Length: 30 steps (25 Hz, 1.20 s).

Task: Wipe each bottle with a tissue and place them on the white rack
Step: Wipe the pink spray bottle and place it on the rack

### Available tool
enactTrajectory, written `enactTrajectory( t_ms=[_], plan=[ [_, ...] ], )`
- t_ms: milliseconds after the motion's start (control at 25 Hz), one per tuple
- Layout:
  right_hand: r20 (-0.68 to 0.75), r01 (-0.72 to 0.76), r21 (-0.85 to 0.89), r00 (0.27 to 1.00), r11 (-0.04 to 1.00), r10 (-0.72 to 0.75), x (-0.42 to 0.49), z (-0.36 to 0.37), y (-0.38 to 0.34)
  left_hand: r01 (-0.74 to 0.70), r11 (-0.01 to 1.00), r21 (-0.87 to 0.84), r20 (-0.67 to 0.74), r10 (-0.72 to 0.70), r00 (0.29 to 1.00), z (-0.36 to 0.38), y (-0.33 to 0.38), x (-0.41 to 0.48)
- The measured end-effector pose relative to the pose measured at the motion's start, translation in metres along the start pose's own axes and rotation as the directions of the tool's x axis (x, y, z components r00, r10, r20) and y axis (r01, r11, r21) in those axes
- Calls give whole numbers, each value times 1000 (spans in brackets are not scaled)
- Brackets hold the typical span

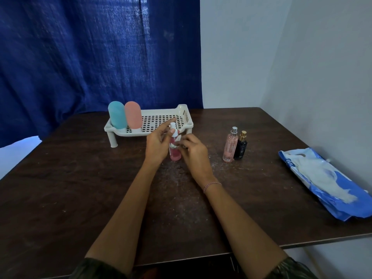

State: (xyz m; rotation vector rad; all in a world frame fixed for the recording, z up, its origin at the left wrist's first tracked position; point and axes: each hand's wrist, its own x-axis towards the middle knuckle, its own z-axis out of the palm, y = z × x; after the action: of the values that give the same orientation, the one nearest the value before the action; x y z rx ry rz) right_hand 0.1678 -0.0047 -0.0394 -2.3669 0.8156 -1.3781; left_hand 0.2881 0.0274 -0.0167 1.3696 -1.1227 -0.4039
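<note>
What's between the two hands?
An upright pink spray bottle, white tissue pressed on it, between left hand and right hand. Head view.

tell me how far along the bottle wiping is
Done: the blue bottle and the peach bottle stand at the left end of the rack. In hand: the left hand holds a pink spray bottle upright while the right hand pinches a tissue against it. Left: the pale pink bottle and the black bottle, both on the table to the right.
</note>
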Motion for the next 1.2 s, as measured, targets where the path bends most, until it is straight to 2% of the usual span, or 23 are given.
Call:
enactTrajectory(
  t_ms=[120, 240, 400, 480, 560, 640, 760, 840, 960, 1080, 1200],
  plan=[
    [-37, 84, -74, 996, 994, -86, 1, 2, 0, -34, 999, -8, 21, 34, 999, 0, 2, -2],
    [-54, 107, -82, 992, 991, -112, 2, 1, 4, 6, 997, -72, 48, -2, 999, -2, -1, -2],
    [-62, -48, 169, 996, 984, 59, 6, -2, 8, 93, 970, -226, 114, -68, 991, -4, -4, -2],
    [-37, -98, 239, 993, 966, 110, 6, -4, 11, 149, 956, -254, 136, -117, 984, -6, -2, -1],
    [-16, -72, 221, 997, 973, 77, 5, -7, 13, 173, 954, -247, 163, -135, 977, -7, -2, 1],
    [-11, 29, 115, 1000, 993, -28, 4, -9, 12, 158, 961, -225, 177, -119, 977, -8, -2, 2],
    [46, 163, -39, 986, 986, -161, 4, -5, 4, 134, 986, -95, 133, -121, 984, -8, 3, 3],
    [38, 169, -71, 985, 983, -167, 4, -2, 0, 156, 988, -22, 93, -153, 984, -9, 1, 6],
    [-28, 87, -10, 996, 996, -87, 4, -5, 1, 146, 989, 30, 76, -148, 986, -10, -1, 7],
    [-36, 7, 82, 999, 997, -4, 6, -9, 5, 141, 988, 65, -15, -140, 990, -9, 0, 6],
    [-1, 17, 119, 1000, 993, -17, 5, -8, 0, 167, 986, 9, -71, -166, 984, -10, 1, 6]
  ],
)
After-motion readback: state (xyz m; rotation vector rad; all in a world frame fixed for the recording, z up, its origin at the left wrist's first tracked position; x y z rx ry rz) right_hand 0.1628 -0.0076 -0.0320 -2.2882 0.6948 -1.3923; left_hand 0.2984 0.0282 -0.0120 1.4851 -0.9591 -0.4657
